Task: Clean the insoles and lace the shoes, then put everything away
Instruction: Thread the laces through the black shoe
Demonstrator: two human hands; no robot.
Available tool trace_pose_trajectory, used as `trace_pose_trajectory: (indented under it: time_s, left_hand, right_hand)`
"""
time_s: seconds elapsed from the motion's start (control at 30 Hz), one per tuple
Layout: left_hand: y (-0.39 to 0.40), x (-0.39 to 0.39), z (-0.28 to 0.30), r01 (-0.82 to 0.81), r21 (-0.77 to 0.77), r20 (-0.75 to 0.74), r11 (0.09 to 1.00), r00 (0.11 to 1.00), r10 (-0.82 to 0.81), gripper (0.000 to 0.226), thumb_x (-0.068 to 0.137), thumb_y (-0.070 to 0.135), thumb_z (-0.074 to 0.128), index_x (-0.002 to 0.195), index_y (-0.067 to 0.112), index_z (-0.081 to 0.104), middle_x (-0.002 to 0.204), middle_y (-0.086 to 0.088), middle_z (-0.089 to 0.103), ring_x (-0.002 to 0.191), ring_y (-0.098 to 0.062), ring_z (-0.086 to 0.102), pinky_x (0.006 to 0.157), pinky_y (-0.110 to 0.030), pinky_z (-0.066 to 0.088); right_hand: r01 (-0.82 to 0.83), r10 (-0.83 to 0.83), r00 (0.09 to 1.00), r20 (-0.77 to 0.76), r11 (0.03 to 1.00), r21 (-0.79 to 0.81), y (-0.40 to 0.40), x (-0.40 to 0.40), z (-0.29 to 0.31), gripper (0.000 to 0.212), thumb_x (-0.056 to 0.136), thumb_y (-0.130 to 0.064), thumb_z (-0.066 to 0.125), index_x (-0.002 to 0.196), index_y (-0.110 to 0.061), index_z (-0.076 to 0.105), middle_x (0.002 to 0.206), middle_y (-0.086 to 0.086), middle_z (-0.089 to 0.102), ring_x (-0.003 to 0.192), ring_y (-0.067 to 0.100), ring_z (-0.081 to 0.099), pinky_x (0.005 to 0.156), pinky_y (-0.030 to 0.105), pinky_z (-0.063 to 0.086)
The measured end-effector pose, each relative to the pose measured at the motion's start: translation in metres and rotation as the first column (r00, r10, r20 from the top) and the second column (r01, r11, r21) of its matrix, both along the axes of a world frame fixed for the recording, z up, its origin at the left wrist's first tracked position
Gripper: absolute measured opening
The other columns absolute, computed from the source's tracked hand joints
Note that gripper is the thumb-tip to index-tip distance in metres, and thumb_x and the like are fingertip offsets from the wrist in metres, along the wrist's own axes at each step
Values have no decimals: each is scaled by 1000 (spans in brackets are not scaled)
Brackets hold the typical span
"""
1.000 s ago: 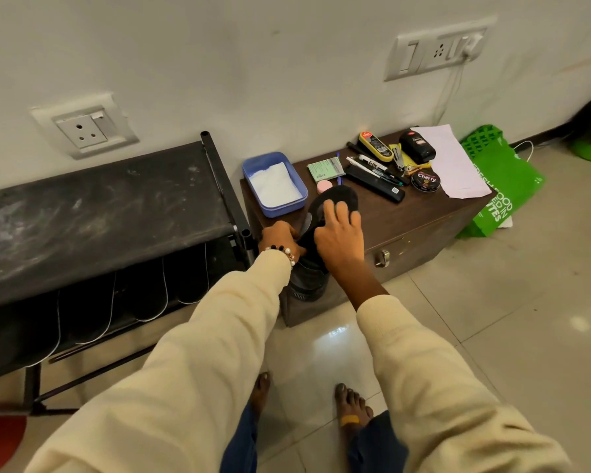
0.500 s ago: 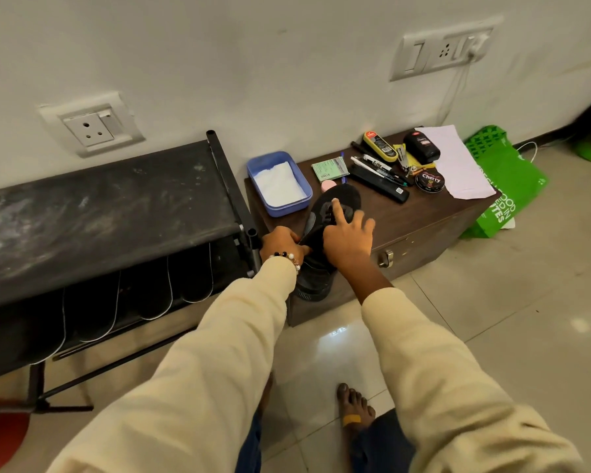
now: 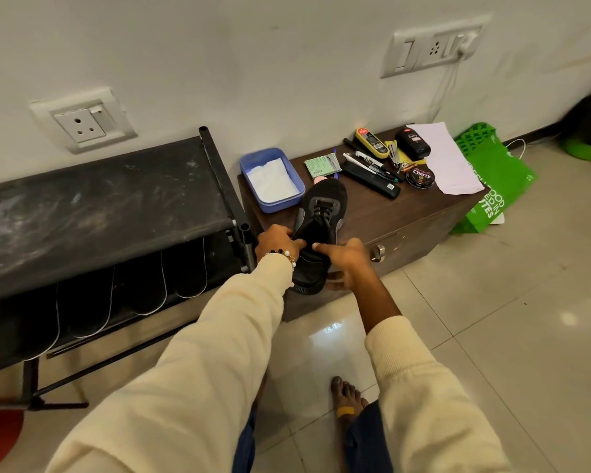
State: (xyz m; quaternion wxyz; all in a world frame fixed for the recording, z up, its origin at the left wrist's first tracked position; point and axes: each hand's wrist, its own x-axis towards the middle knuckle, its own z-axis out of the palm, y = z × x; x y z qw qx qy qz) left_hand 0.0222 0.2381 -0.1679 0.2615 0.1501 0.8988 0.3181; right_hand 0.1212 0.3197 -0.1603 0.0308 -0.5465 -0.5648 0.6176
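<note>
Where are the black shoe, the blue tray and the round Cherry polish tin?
black shoe [image 3: 325, 203]: head view, on the toe and laces.
blue tray [image 3: 253, 158]: head view, on its far rim.
Cherry polish tin [image 3: 421, 176]: head view, on the lid.

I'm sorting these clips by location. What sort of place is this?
Probably a home entryway or shoe-care corner: a black shoe rack stands against the wall, and a low wooden chest on the tiled floor holds a polish tin.

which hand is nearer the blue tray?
Left. The left hand grips the black shoe at its tongue, just below the blue tray. The right hand holds the shoe's other side, farther from the tray, toward the chest's handle.
</note>
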Motion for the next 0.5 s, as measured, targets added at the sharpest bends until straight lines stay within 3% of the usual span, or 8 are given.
trace_pose_trajectory:
  time_s: [0.13,0.3,0.4,0.5]
  left_hand:
    - [-8,12,0,40,29,-44,999,998,-39,22,89,25,64,104,13,73,93,-12,69,87,-32,65,78,-43,58]
    - [-23,56,14,-13,179,-30,984,999,19,27,83,25,69,109,18,72,92,-11,72,85,-29,67,74,-42,59]
    - [-25,98,25,43,257,-12,965,999,-42,34,80,31,74,111,18,72,95,-7,74,89,-25,68,81,-39,58]
    - [-16,150,25,166,261,4,951,985,-173,39,81,36,73,115,17,69,102,-6,73,97,-25,66,90,-38,53]
  right_hand:
    - [-4,4,1000,-12,1000,-2,-7,4,3,23,84,-11,68,99,-11,51,108,17,58,91,37,64,59,51,59]
    - [60,-54,996,-75,995,82,-18,49,16,16,84,-9,67,98,-6,60,102,16,64,85,34,67,55,47,59]
    - [142,-130,986,-109,984,109,-23,100,21,12,86,-8,65,96,-9,59,95,12,65,80,29,69,56,43,60]
    - [232,-223,973,-69,955,184,-21,160,10,24,83,-9,68,107,-8,62,99,13,66,72,27,69,47,35,57]
